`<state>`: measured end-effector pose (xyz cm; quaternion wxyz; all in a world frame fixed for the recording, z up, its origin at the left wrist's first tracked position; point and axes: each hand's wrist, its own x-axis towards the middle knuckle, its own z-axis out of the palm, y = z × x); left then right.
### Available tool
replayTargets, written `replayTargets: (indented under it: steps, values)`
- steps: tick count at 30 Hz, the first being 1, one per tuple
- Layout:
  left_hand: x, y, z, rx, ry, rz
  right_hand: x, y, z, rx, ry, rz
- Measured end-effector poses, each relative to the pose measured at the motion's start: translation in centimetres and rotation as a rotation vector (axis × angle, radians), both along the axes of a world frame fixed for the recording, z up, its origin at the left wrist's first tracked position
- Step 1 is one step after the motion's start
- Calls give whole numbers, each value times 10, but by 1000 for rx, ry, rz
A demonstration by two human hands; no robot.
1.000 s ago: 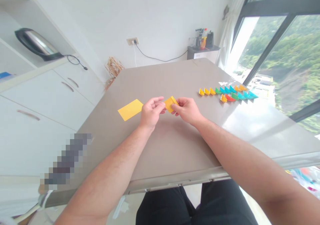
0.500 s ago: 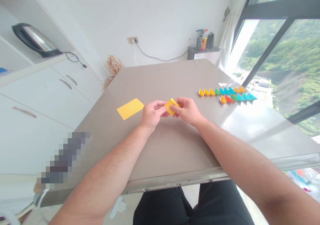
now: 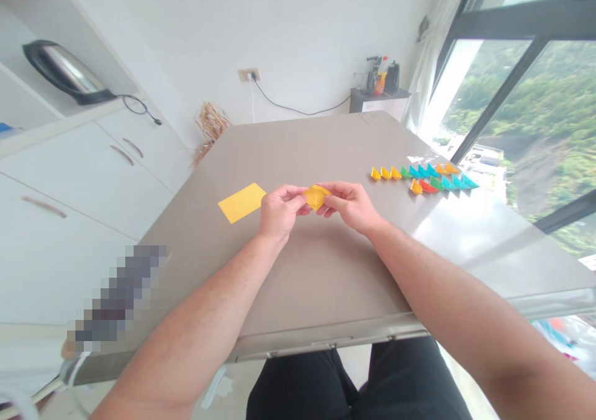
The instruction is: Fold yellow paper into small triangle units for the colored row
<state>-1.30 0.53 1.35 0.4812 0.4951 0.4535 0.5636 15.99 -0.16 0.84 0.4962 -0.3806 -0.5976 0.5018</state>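
Observation:
A small folded piece of yellow paper (image 3: 317,197) is held between both hands above the table. My left hand (image 3: 282,209) pinches its left corner between thumb and fingers. On the opposite side, my right hand (image 3: 348,205) grips the right corner the same way. The paper looks diamond-shaped, with crease lines across its face. Flat on the table, just left of my left hand, lies a yellow paper sheet (image 3: 241,203); the hand hides its right end.
Rows of small folded paper boats (image 3: 423,171) in yellow, green, blue, orange and red stand on the right of the grey table (image 3: 298,153). A kettle (image 3: 69,75) sits on the left shelf. Bottles (image 3: 380,77) stand on a small cabinet behind the table.
The folded yellow paper has been turned and opened out into a wider diamond with creases showing. My fingers have shifted to its left and right corners.

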Motion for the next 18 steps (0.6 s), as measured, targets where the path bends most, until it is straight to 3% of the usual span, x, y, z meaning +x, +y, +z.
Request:
replayTargets:
  steps: [9,18]
  values:
    - [0,-3,1,-4,12,-43,2,2,0,-22,-18,-34]
    - [0,-2,3,-47,-85,5,-2,-1,4,-64,122,-35]
